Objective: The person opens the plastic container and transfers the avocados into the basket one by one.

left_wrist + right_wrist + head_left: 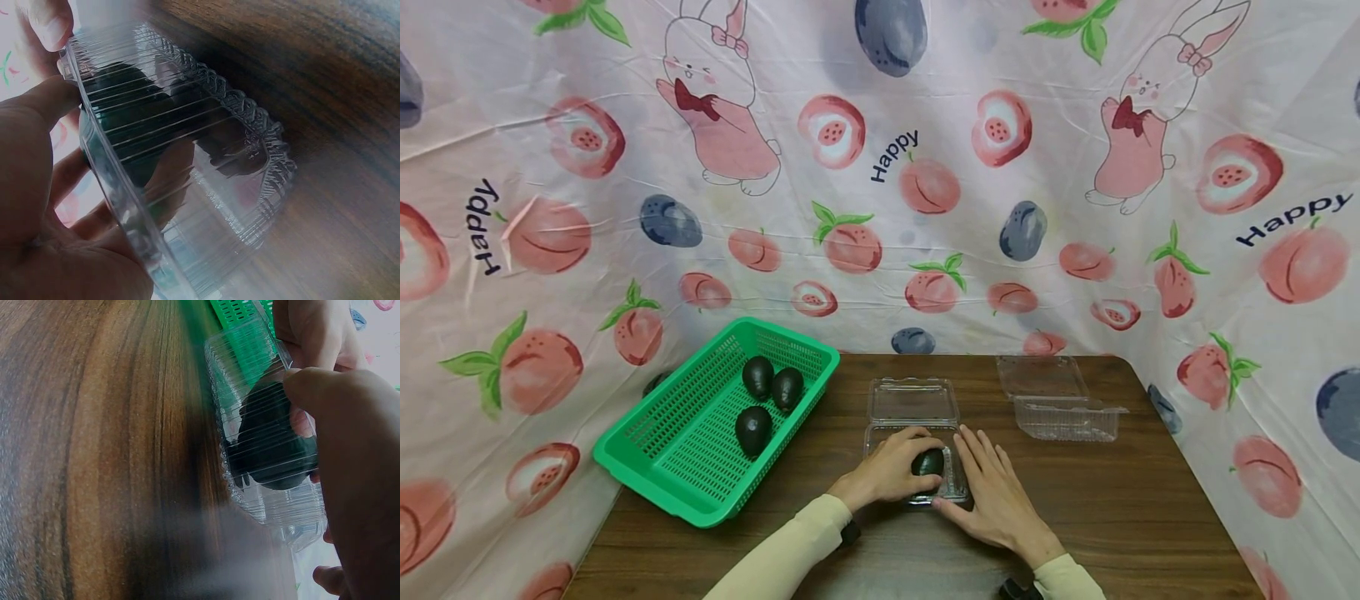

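A clear plastic clamshell box (913, 402) lies open on the brown table (1120, 508), lid toward the back. My left hand (891, 468) curls over a dark avocado (929, 461) and holds it inside the box's tray. My right hand (991, 483) lies flat with straight fingers against the tray's right side. In the left wrist view the avocado (134, 119) shows through the ribbed box wall (206, 162), with my left hand (37, 206) behind it. In the right wrist view my right hand (356, 462) rests on the box (250, 381) around the avocado (275, 444).
A green plastic basket (685, 467) at the table's left holds three more avocados (752, 430). A second empty clamshell box (1056, 404) stands open at the back right. A fruit-and-rabbit printed cloth (880, 167) hangs around the table.
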The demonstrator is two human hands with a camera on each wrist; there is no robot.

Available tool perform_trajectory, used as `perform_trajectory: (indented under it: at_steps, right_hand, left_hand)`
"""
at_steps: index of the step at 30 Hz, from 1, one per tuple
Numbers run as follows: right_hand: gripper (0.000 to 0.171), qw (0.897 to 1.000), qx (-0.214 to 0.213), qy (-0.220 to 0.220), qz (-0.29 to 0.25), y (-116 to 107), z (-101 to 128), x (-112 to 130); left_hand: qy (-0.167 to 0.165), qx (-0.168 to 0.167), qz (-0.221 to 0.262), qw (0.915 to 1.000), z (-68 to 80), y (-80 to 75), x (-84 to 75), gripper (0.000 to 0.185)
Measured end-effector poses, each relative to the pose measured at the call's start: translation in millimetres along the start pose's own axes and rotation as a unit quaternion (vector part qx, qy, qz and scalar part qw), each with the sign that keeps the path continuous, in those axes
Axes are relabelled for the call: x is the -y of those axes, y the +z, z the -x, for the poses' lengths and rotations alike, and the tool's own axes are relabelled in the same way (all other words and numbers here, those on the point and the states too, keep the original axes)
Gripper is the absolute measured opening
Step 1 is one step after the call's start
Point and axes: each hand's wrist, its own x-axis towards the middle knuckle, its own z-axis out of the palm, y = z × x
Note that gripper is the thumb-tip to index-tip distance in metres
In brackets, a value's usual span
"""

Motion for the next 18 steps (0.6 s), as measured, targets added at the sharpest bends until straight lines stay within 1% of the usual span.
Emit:
perform_trajectory:
  at_steps: [7,18]
  right_hand:
    - [0.11,1.0,-0.013,-0.009,0.008,-0.8,-0.1,0.4]
    - [0.111,1.0,-0.001,-0.005,0.007,-1.0,0.0,0.0]
  left_hand:
    - [0.0,0.0,0.004,1.0,-0.7,0.4,0.7,0.054]
    - [0.0,0.003,0.002,1.0,-0.1,-1.3,-1.1,0.053]
